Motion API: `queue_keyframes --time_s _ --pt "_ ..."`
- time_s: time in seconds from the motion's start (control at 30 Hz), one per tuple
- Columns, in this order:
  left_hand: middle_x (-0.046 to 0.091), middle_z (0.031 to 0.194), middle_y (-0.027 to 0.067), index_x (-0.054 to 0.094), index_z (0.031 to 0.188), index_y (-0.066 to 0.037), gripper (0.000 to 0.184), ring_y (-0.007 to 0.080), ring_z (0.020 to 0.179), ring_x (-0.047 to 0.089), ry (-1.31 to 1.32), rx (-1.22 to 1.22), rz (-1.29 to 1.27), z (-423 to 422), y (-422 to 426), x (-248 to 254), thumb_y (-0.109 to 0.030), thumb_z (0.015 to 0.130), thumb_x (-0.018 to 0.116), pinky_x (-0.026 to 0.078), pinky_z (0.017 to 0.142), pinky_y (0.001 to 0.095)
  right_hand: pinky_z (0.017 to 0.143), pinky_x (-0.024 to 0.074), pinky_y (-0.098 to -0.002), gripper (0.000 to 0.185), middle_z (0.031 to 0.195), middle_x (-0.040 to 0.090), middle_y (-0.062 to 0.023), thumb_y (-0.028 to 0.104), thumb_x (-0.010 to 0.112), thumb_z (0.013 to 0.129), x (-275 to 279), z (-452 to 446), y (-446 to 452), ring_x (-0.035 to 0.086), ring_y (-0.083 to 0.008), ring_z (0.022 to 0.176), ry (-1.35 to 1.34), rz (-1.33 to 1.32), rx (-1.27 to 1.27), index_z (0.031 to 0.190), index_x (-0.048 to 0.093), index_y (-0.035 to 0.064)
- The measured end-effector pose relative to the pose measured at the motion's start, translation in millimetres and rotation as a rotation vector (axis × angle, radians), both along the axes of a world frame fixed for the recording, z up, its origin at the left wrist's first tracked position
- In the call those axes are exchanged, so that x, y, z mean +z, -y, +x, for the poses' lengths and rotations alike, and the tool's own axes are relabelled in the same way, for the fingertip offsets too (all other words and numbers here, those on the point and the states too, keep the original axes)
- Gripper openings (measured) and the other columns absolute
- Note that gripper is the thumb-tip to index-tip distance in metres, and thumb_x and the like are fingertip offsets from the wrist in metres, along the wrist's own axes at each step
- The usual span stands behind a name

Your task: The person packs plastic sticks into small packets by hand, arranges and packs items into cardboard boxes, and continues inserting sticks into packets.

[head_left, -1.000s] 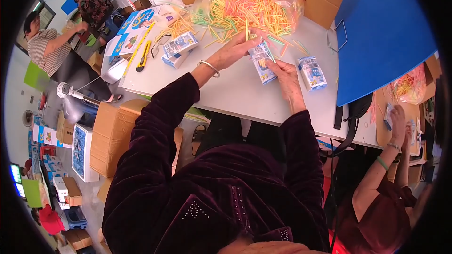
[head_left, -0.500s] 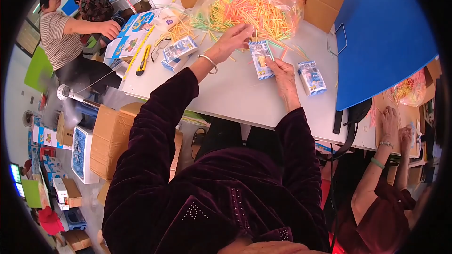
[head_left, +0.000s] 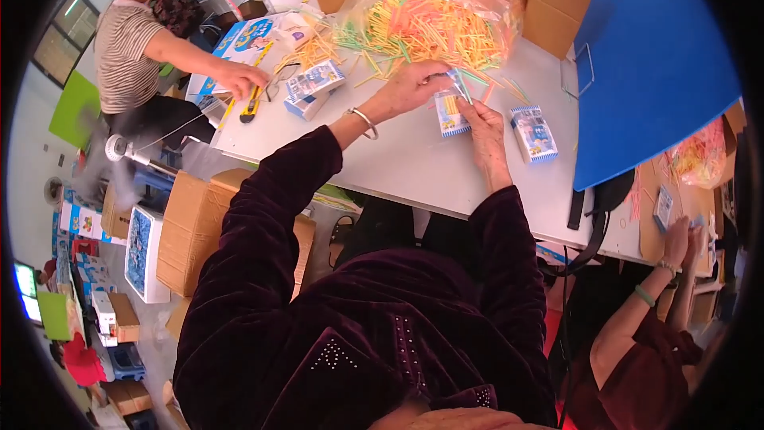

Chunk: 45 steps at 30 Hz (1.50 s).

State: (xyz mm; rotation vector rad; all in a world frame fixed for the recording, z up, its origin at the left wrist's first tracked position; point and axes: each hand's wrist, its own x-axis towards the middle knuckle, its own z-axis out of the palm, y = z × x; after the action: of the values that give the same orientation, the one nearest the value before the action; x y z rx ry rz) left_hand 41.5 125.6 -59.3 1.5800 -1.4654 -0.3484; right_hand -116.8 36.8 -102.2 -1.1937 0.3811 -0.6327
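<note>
My right hand grips a small blue-and-white packet with a clear window, thumb across its front; pale yellow sticks show inside. My left hand is closed in a pinch at the packet's upper left edge, a metal bangle on its wrist. Just beyond the hands, a heap of thin pink, yellow and green sticks spills from a clear plastic bag. Another blue-and-white packet lies to the right of my right hand. More packets are stacked left of my left wrist.
At the left, a person's hand reaches over the table near a yellow utility knife and eyeglasses. A blue panel rises on the right. Cardboard boxes stand below left. Another person's hands are at the far right.
My left hand has come down from near the stick heap to the packet's upper edge. The packet is still in my right hand. The person at the left has reached further across the table.
</note>
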Motion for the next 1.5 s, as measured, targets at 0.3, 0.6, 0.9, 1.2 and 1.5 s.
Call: queue_keyframes --time_s 0.3,0.6,0.9,1.2,1.5 --pt "0.061 0.078 0.0080 0.061 0.084 -0.003 0.019 0.0190 0.072 0.060 0.272 0.027 -0.030 -14.8 -1.3 27.3 -0.020 0.076 0.066 0.048 0.065 0.0325 0.067 0.0398 -0.0168 0.023 0.087 0.064 0.0012 0.017 0.061 0.086 -10.9 3.4 4.5 0.054 -0.0030 0.074 0.006 -0.066 0.047 0.101 0.064 0.0001" --pt "0.062 0.084 0.0031 0.062 0.091 -0.001 0.022 0.0101 0.079 0.057 -0.182 0.035 -0.137 22.1 8.9 15.6 -0.022 0.082 0.063 0.047 0.071 0.0263 0.065 0.0404 -0.0175 0.024 0.086 0.063 0.0014 0.016 0.063 0.084 -4.7 -4.3 4.9 0.054 -0.0038 0.073 0.013 -0.025 0.028 0.101 0.064 -0.0007" --pt "0.059 0.092 0.0019 0.059 0.107 -0.004 0.030 0.0091 0.082 0.054 -0.314 -0.058 0.286 -3.6 -6.1 32.1 -0.018 0.081 0.064 0.045 0.070 0.0241 0.069 0.0430 -0.0185 0.026 0.087 0.064 0.0006 0.014 0.063 0.084 10.8 -5.9 -3.6 0.055 -0.0042 0.077 0.078 0.020 0.041 0.105 0.062 0.0004" --pt "0.059 0.091 0.0008 0.058 0.106 -0.003 0.026 0.0105 0.084 0.056 -0.421 -0.322 0.120 -3.2 -8.3 33.6 -0.011 0.082 0.061 0.046 0.070 0.0241 0.072 0.0450 -0.0221 0.024 0.089 0.065 -0.0020 0.015 0.065 0.081 15.3 -29.4 1.9 0.058 -0.0074 0.079 -0.053 0.031 0.223 0.101 0.064 0.0021" --pt "0.053 0.087 0.0078 0.050 0.088 -0.002 0.016 0.0239 0.084 0.053 1.222 -0.105 0.176 34.9 -50.1 -15.8 -0.001 0.073 0.054 0.045 0.075 0.0331 0.071 0.0443 -0.0212 0.022 0.088 0.066 -0.0028 0.017 0.066 0.081 15.5 -36.4 1.2 0.059 -0.0074 0.076 -0.099 0.028 0.138 0.098 0.065 0.0022"
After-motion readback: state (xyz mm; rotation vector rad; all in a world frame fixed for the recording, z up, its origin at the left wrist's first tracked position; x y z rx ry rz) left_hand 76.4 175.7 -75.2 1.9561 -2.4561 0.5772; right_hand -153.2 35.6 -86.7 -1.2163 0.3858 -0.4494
